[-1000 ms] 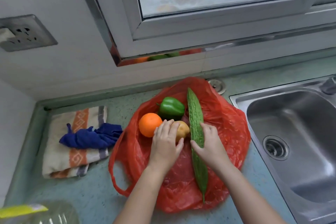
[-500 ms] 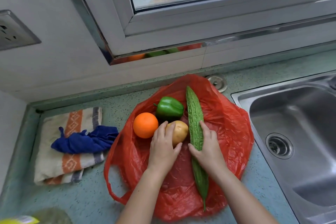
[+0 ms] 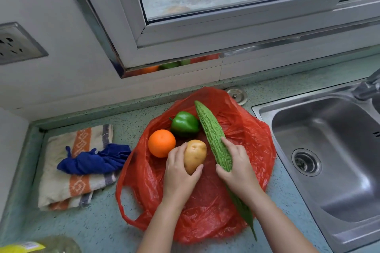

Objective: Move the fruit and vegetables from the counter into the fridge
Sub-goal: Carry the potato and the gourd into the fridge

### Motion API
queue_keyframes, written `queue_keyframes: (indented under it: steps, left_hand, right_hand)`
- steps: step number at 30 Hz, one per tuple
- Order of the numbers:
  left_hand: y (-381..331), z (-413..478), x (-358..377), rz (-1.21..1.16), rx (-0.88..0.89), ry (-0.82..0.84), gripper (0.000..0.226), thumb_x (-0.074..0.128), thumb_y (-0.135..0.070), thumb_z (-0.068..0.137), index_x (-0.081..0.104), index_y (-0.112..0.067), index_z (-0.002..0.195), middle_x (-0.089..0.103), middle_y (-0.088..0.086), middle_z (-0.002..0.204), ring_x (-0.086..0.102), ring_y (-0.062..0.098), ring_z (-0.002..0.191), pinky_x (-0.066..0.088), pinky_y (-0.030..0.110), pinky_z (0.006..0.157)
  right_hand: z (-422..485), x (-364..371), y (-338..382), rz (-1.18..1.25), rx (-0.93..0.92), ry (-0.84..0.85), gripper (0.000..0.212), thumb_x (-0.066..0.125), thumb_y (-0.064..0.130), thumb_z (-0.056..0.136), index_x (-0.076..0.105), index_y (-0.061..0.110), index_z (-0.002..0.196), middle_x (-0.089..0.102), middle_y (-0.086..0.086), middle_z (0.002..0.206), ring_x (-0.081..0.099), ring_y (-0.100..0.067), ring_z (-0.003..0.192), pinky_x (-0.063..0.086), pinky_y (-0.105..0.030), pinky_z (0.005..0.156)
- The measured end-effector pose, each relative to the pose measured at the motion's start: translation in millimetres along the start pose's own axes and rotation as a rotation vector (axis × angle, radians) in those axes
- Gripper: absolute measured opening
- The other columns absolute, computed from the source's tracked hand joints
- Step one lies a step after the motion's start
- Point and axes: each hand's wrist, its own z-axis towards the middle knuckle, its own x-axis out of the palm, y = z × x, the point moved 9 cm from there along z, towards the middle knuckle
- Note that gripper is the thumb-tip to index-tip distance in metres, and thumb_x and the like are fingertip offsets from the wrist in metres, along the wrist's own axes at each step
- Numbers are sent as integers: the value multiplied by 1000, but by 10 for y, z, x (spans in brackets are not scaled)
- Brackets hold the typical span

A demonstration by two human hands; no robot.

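On the red plastic bag (image 3: 205, 201) on the desk, the firm tan potato (image 3: 195, 155) is gripped by the left hand (image 3: 181, 172), the stiff, bumpy, long green bitter gourd (image 3: 213, 135) mid-length by the right hand (image 3: 238, 168), likely balanced.

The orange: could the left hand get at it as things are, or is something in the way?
Probably not right away. The left hand is full, wrapped around the potato. The orange lies just beside its fingers on the red bag, uncovered, so the path is open once the potato is put down.
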Motion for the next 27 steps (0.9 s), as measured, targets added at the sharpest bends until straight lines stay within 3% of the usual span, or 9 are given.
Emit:
queue_keyframes:
  steps: [4,12,17,20,22,25,27]
  left_hand:
    - [-123,-171,-146,-72,-20,-21,66,75,-25,73,43,-23,131,38,-8,125,42,11,118,36,25,98]
    - [-542,-606,-345,-168,52,-22,64,75,-29,73,39,-36,126,40,-13,122,44,3,108,36,18,90]
    - [-807,-887,-366,-221,126,-11,65,76,-30,71,43,-33,126,43,-12,118,46,2,105,37,17,90]
    - [-948,-1047,-247,-262,171,19,64,78,-29,70,44,-34,124,42,-21,113,42,-13,105,33,3,85]
    - [-1042,-1171,-97,-285,184,63,64,79,-29,69,45,-33,123,44,-20,113,41,-17,104,33,0,83]
    - [-1255,-1398,173,-292,216,149,66,80,-33,68,47,-28,125,47,-12,115,49,3,105,42,21,91]
    - [-1459,-1564,327,-296,255,199,65,78,-35,67,47,-29,124,45,-20,114,51,12,106,45,34,92]
  right_hand:
    - [-131,-181,134,-43,-51,-20,72,66,15,79,32,29,140,43,1,112,44,-15,108,35,-23,94]
    - [-577,-587,276,-50,-48,-69,69,67,17,79,34,31,139,46,4,112,47,-10,99,33,-6,79]
    - [-1014,-902,225,3,4,-126,67,68,14,78,38,30,136,47,4,113,48,-9,93,31,5,72]
    - [-1337,-1116,113,38,39,-192,66,69,11,76,41,33,133,47,8,115,45,3,100,27,7,77]
    - [-1577,-1271,24,41,61,-240,67,68,10,76,42,34,132,48,9,116,44,15,95,27,7,78]
    - [-1956,-1522,-92,35,106,-289,66,67,10,78,40,33,133,48,9,113,41,27,91,31,5,72]
    - [-2193,-1720,-157,32,124,-330,65,67,9,78,40,32,133,48,7,112,39,29,91,31,5,71]
